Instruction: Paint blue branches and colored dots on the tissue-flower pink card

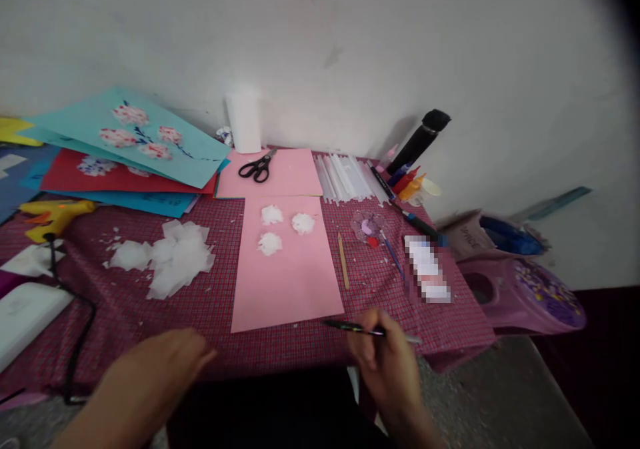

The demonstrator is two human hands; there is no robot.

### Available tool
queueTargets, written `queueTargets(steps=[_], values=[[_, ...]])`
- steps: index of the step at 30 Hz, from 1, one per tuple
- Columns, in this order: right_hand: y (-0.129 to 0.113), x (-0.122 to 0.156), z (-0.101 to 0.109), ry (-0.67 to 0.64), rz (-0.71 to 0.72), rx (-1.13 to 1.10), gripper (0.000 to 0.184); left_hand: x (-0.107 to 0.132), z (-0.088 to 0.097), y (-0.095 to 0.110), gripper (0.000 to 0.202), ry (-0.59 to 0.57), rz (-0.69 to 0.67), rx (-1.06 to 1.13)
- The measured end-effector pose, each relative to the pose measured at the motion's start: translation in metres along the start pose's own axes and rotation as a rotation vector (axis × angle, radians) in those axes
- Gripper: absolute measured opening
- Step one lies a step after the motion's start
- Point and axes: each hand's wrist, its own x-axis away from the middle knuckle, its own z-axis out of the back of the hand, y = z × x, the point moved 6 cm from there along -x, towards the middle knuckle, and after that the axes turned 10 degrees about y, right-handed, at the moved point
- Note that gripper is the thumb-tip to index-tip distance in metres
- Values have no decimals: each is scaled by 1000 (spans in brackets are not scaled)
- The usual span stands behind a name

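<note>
Right hand (387, 359), lower centre, pinches a brush (367, 329) at the pink sheet's (285, 282) lower right corner. Left hand (165, 362), lower left, is loosely curled and empty. Palette (369, 227), right of centre, holds red paint.

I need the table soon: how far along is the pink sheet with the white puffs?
Done: three white puffs sit on the pink sheet. In hand: the right hand holds a thin brush at the sheet's lower edge; the left hand looks empty. Left, judging by the teal sheet: the puffs show no colour and no stems.
</note>
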Motion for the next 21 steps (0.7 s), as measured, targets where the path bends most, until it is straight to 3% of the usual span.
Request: queueTargets(steps=[2,4,6,9,15,21], values=[[-17,-11,8,37,57,5,33,2,4,-23,46,39,46,-79],[-25,-23,5,1,77,75,29,-5,-4,-28,49,6,45,-93],[-28,-35,-6,-50,107,147,21,-15,-16,-17,47,-4,-49,-51],[-31,-56,-25,-88,203,256,16,-26,-31,5,41,119,-143,-1],[-29,-96,-67,-154,379,496,18,-19,-35,19,23,357,-63,22],[-9,-120,-111,-232,517,632,19,-16,-36,17,18,387,-19,66]])
